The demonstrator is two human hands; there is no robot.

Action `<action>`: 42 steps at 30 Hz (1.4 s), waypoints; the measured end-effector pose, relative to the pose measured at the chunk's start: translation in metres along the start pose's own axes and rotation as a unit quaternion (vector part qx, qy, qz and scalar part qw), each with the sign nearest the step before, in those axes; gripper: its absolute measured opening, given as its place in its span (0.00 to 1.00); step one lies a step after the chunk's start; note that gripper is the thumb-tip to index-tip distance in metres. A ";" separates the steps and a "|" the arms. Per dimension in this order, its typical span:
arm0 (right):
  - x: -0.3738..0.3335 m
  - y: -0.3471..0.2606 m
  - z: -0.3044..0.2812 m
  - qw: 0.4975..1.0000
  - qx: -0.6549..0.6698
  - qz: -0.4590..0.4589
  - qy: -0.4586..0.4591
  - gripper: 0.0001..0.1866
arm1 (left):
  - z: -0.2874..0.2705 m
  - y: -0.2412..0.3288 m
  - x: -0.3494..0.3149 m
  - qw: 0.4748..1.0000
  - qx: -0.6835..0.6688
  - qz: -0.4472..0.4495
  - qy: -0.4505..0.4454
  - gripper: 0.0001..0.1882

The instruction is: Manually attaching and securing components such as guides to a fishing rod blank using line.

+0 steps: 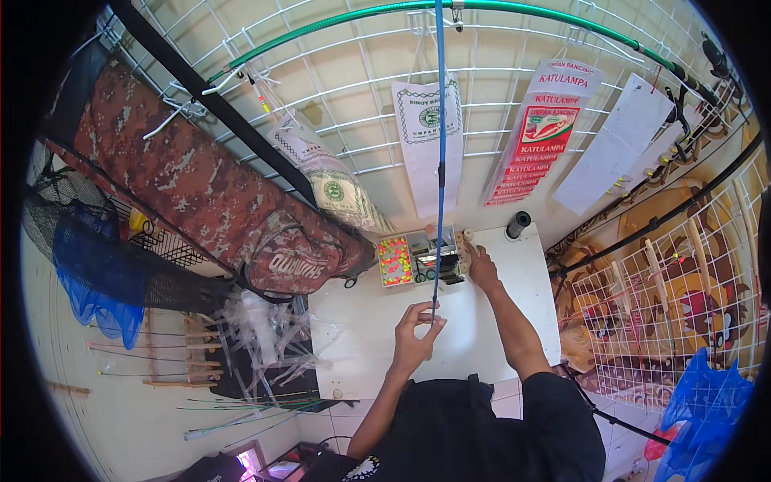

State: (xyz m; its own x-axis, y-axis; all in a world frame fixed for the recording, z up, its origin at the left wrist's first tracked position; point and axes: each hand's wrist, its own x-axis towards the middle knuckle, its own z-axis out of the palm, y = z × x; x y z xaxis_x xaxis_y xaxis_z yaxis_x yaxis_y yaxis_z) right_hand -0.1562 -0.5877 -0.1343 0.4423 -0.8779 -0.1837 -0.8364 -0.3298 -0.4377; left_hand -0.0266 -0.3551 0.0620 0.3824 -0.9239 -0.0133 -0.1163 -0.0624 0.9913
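Observation:
My left hand [415, 344] pinches the thin lower end of a blue fishing rod [441, 136], which stands up past the top of the view. Above the white table, my right hand [482, 267] reaches with fingers stretched out to the right side of a compartment tray [458, 287]. Its fingertips are beside small round spools [468, 234]; whether they touch them I cannot tell. Red and yellow small pieces [394, 261] fill a box at the tray's left. Dark and silvery packets [438, 261] lie in the tray's middle, partly behind the rod.
A black cylinder [519, 224] stands at the white table's [498, 337] back right. A camouflage rod bag [201, 169] leans at left, near clear plastic sleeves [269, 329]. Bait packets [546, 132] and a green rod [337, 24] hang on a white wire grid. Blue netting [707, 402] hangs at right.

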 end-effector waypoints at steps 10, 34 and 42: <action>-0.002 0.014 -0.005 0.979 -0.176 -0.042 0.092 0.29 | -0.032 0.018 0.002 0.997 -0.068 0.030 -0.018 0.28; -0.251 -0.119 -0.135 0.806 0.525 -0.151 0.227 0.19 | 0.019 0.054 -0.057 0.988 -0.053 0.139 -0.027 0.18; -0.280 -0.128 -0.130 0.724 0.667 -0.129 0.116 0.17 | 0.011 0.040 -0.070 0.978 -0.163 0.074 -0.106 0.18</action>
State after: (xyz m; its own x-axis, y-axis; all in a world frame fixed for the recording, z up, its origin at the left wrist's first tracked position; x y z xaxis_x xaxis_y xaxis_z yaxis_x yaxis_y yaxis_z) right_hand -0.2154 -0.3444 0.0871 0.3329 -0.9323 0.1413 0.3905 -0.0001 -0.9206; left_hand -0.0683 -0.2974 0.1006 0.1800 -0.9736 0.1405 0.1563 0.1693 0.9731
